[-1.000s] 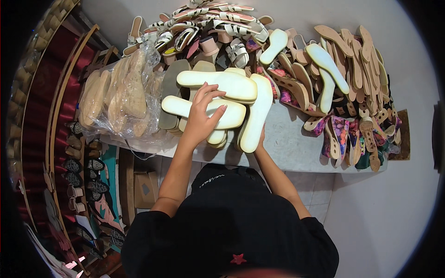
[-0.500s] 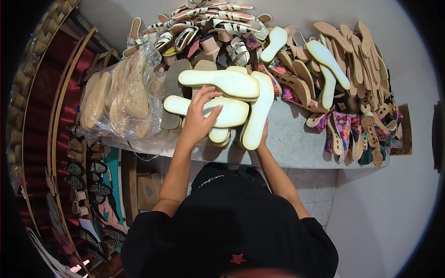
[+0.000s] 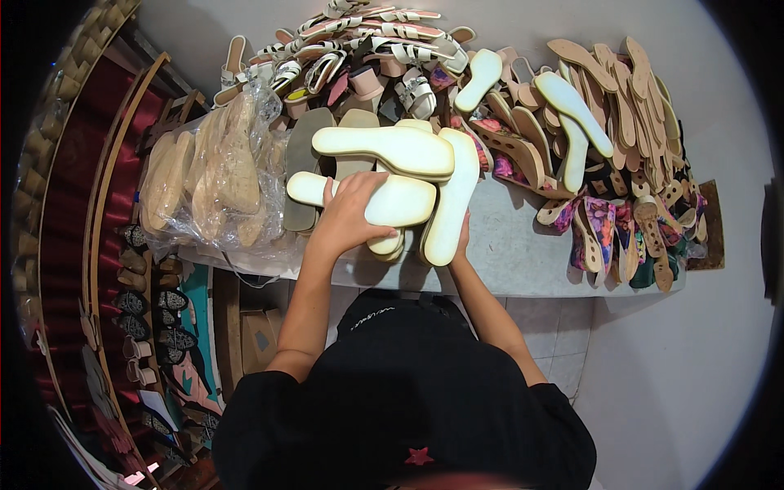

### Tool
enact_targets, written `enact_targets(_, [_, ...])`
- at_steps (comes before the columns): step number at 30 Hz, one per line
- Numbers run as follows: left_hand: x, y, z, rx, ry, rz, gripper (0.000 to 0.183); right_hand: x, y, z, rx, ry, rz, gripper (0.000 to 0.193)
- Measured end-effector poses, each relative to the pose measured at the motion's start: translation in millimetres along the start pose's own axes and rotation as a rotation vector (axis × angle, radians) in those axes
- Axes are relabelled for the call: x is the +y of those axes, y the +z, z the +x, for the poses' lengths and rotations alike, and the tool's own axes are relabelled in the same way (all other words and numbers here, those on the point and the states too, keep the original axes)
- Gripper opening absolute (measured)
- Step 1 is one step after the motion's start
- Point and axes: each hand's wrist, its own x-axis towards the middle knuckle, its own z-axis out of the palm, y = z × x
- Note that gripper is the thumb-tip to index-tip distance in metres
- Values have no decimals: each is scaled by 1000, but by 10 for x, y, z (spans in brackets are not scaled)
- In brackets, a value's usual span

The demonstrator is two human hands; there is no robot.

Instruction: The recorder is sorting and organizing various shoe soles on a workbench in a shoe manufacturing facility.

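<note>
Cream-coloured shoe insoles lie in crossed stacks at the table's near middle. My left hand (image 3: pixel 349 214) is closed across an insole (image 3: pixel 404 201) lying sideways, its fingers over the far edge and its thumb at the near edge. Just beyond it lies another sideways insole (image 3: pixel 388 148) on top of a stack. To the right, an insole (image 3: pixel 453 196) lies lengthwise on its own stack. My right hand (image 3: pixel 465 235) is against that stack's right edge; its fingers are mostly hidden behind it. Grey soles (image 3: pixel 302 163) lie beyond my left hand.
On the left of the table (image 3: pixel 523 253) sits a clear plastic bag (image 3: pixel 212 167) of tan soles. White-strapped sandals (image 3: pixel 392 41) are piled at the back. Tan insoles (image 3: pixel 645 114) and floral wedge heels (image 3: pixel 600 229) crowd the right. Shoe racks (image 3: pixel 135 302) stand at far left.
My left hand has gone from resting on the sideways insole with raised fingers to closing around it. The right hand has stayed at the stack's edge.
</note>
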Motion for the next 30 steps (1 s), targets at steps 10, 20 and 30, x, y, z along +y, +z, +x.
enact_targets(10, [22, -62, -17, -28, 33, -42, 80, 29, -63, 19, -18, -7, -40, 54])
enact_targets(20, [48, -33, 14, -63, 93, -33, 78, 30, -30, 22, -12, -27, -34, 54])
enact_targets(30, [76, -1, -1, -76, 71, -34, 76, 16, 13, 17, -23, -31, -18, 53])
